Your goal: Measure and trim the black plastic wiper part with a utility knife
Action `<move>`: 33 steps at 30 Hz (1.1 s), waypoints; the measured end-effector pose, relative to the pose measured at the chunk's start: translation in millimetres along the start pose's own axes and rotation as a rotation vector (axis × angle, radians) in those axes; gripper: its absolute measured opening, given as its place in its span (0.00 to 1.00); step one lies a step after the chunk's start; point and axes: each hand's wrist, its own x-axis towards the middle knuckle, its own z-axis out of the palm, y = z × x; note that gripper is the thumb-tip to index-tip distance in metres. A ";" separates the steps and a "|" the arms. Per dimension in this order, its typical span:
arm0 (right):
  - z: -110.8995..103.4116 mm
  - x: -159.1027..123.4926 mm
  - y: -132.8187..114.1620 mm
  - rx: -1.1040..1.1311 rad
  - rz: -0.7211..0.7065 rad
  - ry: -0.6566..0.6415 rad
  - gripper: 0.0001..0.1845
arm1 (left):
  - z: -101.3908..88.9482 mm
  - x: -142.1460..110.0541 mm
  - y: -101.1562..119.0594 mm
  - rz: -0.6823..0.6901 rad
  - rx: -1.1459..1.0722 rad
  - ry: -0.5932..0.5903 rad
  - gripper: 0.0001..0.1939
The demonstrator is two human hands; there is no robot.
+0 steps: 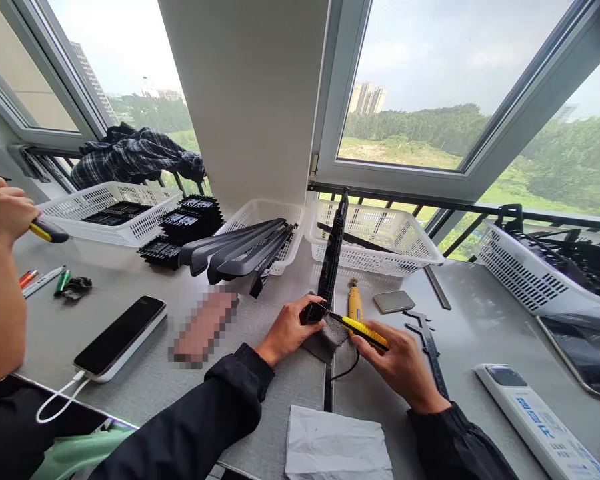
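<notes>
- Your L hand (291, 330): fingers closed, thumb and fingertips pinching the near end of the black strip (333, 253), just L of the desk (260, 417) seam.
- Black strip: long, narrow, ribbed; it runs from your fingers toward the desk's far edge, its far end by the L side of the mid-R basket (405, 260).
- Your R hand (403, 363): fingers curled shut round the yellow cutter (363, 331), which points L at the strip's near end; can't tell if the tip touches.
- Grey cloth (333, 341): under the strip's near end, over the seam.
- Yellow rotary tool (355, 303): just beyond the cutter. R of it, a flat grey plate (394, 302), then the calipers (430, 350), lengthwise.
- White paper (337, 445): at the desk's near edge, btwn your forearms.
- Far edge, L to R: L basket (153, 230) w/ black pcs, stacked black parts (185, 227), mid-L basket (293, 250) w/ dark curved trims (250, 250) sticking out over its near rim, mid-R basket, R basket (515, 270) full of black parts.
- Near-L: phone (123, 333) atop a white block, w/ a white cable (63, 393).
- Near-R corner: white device (545, 420) w/ blue lettering.
- Far L: another person's hand (5, 210) grips a yellow-and-black handle (50, 230).
</notes>
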 end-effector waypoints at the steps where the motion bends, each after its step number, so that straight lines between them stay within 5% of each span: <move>1: 0.8 -0.7 1.3 -0.001 -0.001 0.011 0.21 | -0.1 0.4 -0.9 0.000 -0.010 -0.001 0.19; 18: -6.5 4.4 -3.7 0.090 0.132 -0.052 0.33 | -0.7 2.6 -8.9 0.048 -0.015 -0.044 0.23; 28: -6.4 0.7 -5.0 0.076 0.074 -0.066 0.30 | -1.4 4.4 -15.3 0.027 -0.048 -0.032 0.25; 33: -4.1 -0.2 -3.4 0.096 0.074 0.030 0.27 | -1.4 3.2 -12.4 0.015 -0.007 -0.010 0.25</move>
